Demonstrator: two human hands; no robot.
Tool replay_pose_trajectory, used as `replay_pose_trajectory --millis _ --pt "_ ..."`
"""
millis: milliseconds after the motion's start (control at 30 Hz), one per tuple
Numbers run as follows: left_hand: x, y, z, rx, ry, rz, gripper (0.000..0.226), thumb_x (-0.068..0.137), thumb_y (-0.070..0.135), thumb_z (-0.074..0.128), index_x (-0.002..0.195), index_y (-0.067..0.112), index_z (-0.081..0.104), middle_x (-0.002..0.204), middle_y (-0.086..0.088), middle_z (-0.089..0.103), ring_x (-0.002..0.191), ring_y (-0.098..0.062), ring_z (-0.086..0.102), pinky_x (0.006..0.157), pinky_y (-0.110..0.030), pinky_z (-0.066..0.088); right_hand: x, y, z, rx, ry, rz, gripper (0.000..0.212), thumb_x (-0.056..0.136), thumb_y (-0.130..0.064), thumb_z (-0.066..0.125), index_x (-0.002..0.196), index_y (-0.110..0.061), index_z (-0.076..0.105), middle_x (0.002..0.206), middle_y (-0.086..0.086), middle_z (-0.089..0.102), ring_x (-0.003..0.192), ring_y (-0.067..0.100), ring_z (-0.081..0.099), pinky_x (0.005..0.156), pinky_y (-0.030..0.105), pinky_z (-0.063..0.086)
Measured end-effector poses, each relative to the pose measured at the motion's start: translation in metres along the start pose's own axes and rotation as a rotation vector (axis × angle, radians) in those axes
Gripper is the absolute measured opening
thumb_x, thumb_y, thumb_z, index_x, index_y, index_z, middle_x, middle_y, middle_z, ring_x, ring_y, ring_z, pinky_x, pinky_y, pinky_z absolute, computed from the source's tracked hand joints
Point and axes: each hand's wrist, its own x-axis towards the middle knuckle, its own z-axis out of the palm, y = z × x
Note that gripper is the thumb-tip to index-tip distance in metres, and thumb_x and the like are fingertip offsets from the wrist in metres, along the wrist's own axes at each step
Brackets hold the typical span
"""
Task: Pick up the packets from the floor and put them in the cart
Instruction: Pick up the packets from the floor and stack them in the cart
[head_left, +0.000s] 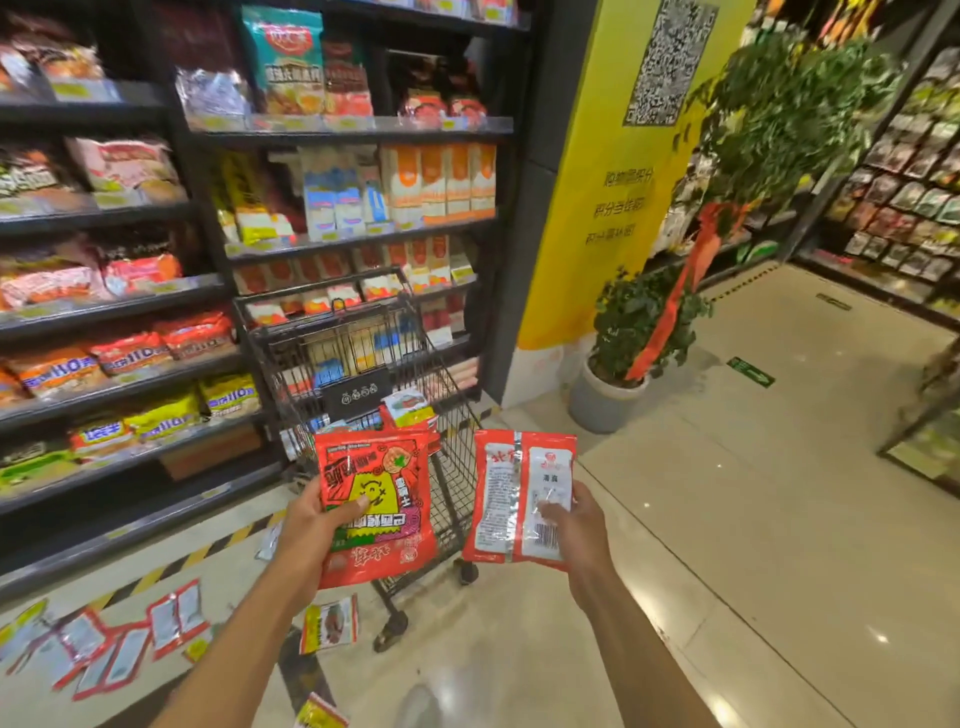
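My left hand grips a red and yellow packet, held up in front of the black wire cart. My right hand grips a red packet showing its white label and barcode, just right of the cart. Inside the cart lie a few packets. On the floor at lower left lie several red and white packets, one red and yellow packet beside the cart's wheel, and another packet at the bottom edge.
Stocked shelves line the left side behind the cart. A yellow pillar and a potted plant stand to the right of the cart. More shelves run along the far right. Tiled floor opens to the right.
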Motion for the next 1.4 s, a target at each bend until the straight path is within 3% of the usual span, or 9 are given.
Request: replay_pose_trajectory --millis 167,433,833,1000,1100,1167,1233,1300,1400 --pt "0.073 -0.006 0.007 -0.038 0.064 -0.031 0.046 0.086 0.006 0.079 0.126 0.024 0.065 0.113 -0.007 0.079 0.101 -0.036 0.076 0.09 -0.06 0.06 0.08 -0.002 0.033 -0.048 -0.039 0.02 0.031 0.094 0.001 0.064 0.116 -0.021 0.066 0.107 0.005 0.08 0.092 0.03 0.079 0.089 0.058 0.062" --pt "0.179 -0.002 0.004 -0.104 0.142 -0.1 0.046 0.085 0.006 0.08 0.126 0.023 0.064 0.112 -0.009 0.079 0.1 -0.036 0.077 0.081 -0.055 0.063 0.202 -0.019 0.104 -0.154 -0.135 0.035 0.029 0.095 -0.003 0.07 0.118 -0.02 0.065 0.11 0.008 0.079 0.093 0.032 0.078 0.088 0.06 0.062" --pt "0.299 -0.003 -0.007 0.0 0.357 -0.221 0.039 0.086 0.009 0.082 0.118 0.026 0.07 0.108 0.0 0.081 0.102 -0.029 0.076 0.096 -0.057 0.058 0.352 -0.027 0.201 -0.25 -0.288 -0.02 0.049 0.095 -0.003 0.073 0.135 -0.023 0.053 0.126 0.011 0.072 0.104 0.032 0.077 0.084 0.058 0.064" --pt "0.373 -0.003 -0.007 0.005 0.526 -0.298 0.033 0.086 0.001 0.08 0.105 0.027 0.071 0.097 0.0 0.08 0.089 -0.026 0.076 0.079 -0.044 0.061 0.44 -0.005 0.254 -0.304 -0.368 -0.097 0.065 0.083 -0.046 0.079 0.139 -0.033 0.049 0.129 0.001 0.07 0.109 0.023 0.075 0.09 0.057 0.062" --pt "0.426 -0.011 -0.011 0.037 0.619 -0.352 0.037 0.086 -0.006 0.077 0.099 0.028 0.068 0.096 -0.002 0.077 0.089 -0.027 0.074 0.063 -0.033 0.059 0.497 0.016 0.292 -0.354 -0.399 -0.169 0.095 0.078 -0.078 0.069 0.146 -0.014 0.047 0.135 0.004 0.063 0.116 0.002 0.068 0.096 0.033 0.06" --pt "0.465 -0.026 -0.02 0.1 0.672 -0.386 0.04 0.086 -0.005 0.078 0.097 0.031 0.066 0.1 -0.004 0.076 0.09 -0.029 0.073 0.065 -0.038 0.064 0.528 0.023 0.323 -0.488 -0.461 -0.216 0.083 0.092 -0.066 0.062 0.151 -0.011 0.044 0.142 0.009 0.058 0.128 0.013 0.061 0.105 0.034 0.053" --pt "0.503 -0.043 -0.03 0.159 0.694 -0.439 0.04 0.085 -0.002 0.079 0.096 0.034 0.063 0.1 0.0 0.075 0.096 -0.03 0.072 0.084 -0.051 0.063 0.561 0.038 0.35 -0.669 -0.516 -0.221 0.059 0.101 -0.029 0.059 0.154 -0.011 0.043 0.146 0.012 0.053 0.133 0.026 0.052 0.111 0.033 0.039" --pt "0.54 -0.063 -0.044 0.182 0.72 -0.502 0.041 0.084 0.002 0.081 0.096 0.035 0.061 0.1 0.0 0.075 0.098 -0.03 0.072 0.091 -0.055 0.06 0.59 0.053 0.375 -0.824 -0.515 -0.24 0.054 0.097 -0.001 0.059 0.149 -0.008 0.049 0.14 0.01 0.054 0.131 0.027 0.051 0.107 0.022 0.03" --pt "0.589 -0.098 -0.069 0.161 0.708 -0.555 0.044 0.081 0.004 0.083 0.1 0.038 0.063 0.101 -0.002 0.077 0.096 -0.03 0.074 0.088 -0.057 0.062 0.627 0.081 0.404 -0.926 -0.503 -0.247 0.046 0.092 0.01 0.059 0.136 -0.003 0.059 0.131 0.023 0.059 0.118 0.04 0.06 0.098 0.023 0.037"
